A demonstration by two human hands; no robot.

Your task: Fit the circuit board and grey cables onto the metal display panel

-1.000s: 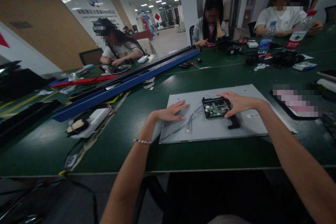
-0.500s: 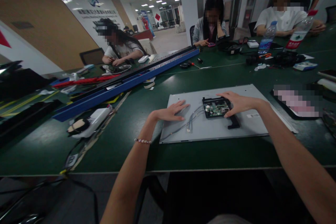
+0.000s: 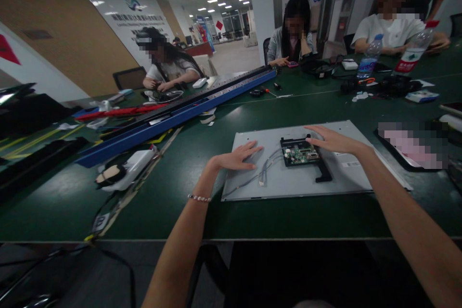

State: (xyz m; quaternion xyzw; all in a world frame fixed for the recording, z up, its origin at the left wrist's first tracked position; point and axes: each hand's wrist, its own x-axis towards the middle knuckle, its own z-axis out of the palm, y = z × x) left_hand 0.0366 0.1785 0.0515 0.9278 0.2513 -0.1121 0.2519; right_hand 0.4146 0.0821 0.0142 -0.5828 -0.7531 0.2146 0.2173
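Note:
A flat grey metal panel point(image 3: 288, 186), like the back of a display, lies on the green table. On it sits a black plastic bracket point(image 3: 324, 173) with a green circuit board point(image 3: 301, 155) inside. Thin grey cables point(image 3: 265, 167) run left from the board across the panel. My left hand point(image 3: 240, 156) rests flat on the panel's left part, fingers spread. Over the bracket's upper right corner is my right hand point(image 3: 330, 140), its fingers stretched out and the thumb by that corner. Whether the thumb touches the bracket is hard to tell.
A long blue rail point(image 3: 173, 122) crosses the table at the left, near a white device point(image 3: 135, 168). A phone-like slab point(image 3: 411, 147) lies right of the panel. Bottles point(image 3: 411, 57) stand at the back right. Several people sit around the table.
My right hand's thumb has moved up from the bracket's lower right side to its upper corner, and the fingers are straighter. My left hand stays on the panel. The view has shifted slightly.

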